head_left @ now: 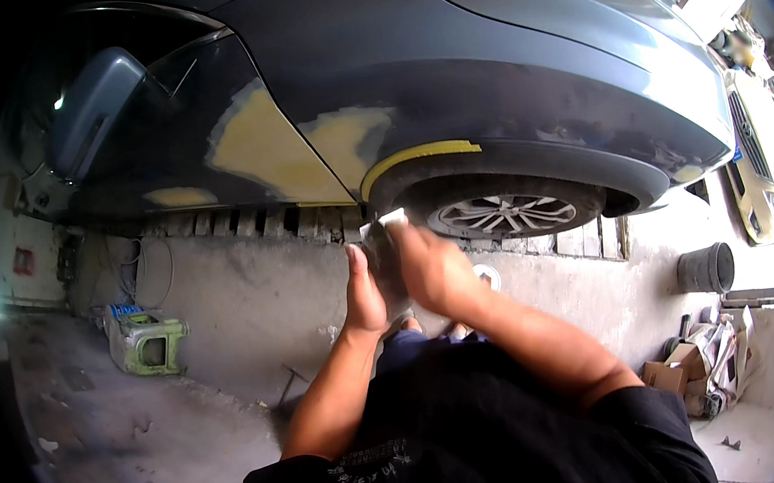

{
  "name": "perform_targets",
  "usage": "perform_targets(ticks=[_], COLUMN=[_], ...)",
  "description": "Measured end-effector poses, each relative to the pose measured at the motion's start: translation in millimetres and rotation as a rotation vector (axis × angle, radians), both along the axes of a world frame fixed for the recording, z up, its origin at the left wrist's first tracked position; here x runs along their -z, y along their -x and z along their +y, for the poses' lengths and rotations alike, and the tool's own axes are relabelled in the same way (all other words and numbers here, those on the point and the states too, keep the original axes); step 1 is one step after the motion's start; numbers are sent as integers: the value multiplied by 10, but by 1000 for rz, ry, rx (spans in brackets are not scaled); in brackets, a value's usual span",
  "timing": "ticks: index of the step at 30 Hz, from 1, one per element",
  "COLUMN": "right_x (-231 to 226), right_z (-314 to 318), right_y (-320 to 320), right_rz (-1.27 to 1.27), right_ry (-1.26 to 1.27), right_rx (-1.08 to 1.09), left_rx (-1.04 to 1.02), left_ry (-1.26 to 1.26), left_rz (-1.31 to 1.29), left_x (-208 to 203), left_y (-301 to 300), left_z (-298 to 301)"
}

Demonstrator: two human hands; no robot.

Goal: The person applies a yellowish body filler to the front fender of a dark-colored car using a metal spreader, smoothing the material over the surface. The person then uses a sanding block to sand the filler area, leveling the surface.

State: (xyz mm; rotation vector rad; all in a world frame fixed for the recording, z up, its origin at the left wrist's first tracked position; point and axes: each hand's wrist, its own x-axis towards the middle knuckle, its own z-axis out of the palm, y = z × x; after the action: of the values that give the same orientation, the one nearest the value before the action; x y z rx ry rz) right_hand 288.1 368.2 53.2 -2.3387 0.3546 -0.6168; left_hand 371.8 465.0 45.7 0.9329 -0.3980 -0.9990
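Note:
Both my hands are in front of my chest, below the car's front wheel arch. Between them is a dark grey sheet (387,265) with pale edges at its top, perhaps sandpaper; motion blurs it. My left hand (367,290) has it from the left, thumb pointing up and the other fingers mostly hidden. My right hand (432,270) is closed on its right side, with a whitish edge showing above the fingers. Beyond stands the dark grey car (483,74). Tan filler patches (266,151) cover parts of its door and fender, and yellow tape (420,152) runs along the arch.
The front wheel (506,214) sits over a slatted floor strip (583,240). A green stool (150,343) stands at the left. On the right are a dark bucket (706,268), cardboard boxes (674,369) and another vehicle (756,159). A white round thing (488,276) lies beyond my right forearm.

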Motion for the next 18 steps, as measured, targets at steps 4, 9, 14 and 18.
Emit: perform_targets(ticks=[4, 9, 14, 18], right_x=[-59, -107, -103, -107], right_z=[396, 76, 304, 194], right_y=[217, -11, 139, 11], right_rz=[23, -19, -32, 21], right_ry=[68, -25, 7, 6], right_rx=[-116, 2, -72, -39], left_rx=[-9, 49, 117, 67], left_ry=[9, 49, 43, -19], left_rz=[43, 16, 18, 5], left_x=[147, 0, 285, 79], left_y=[-105, 4, -112, -30], left_z=[76, 88, 124, 127])
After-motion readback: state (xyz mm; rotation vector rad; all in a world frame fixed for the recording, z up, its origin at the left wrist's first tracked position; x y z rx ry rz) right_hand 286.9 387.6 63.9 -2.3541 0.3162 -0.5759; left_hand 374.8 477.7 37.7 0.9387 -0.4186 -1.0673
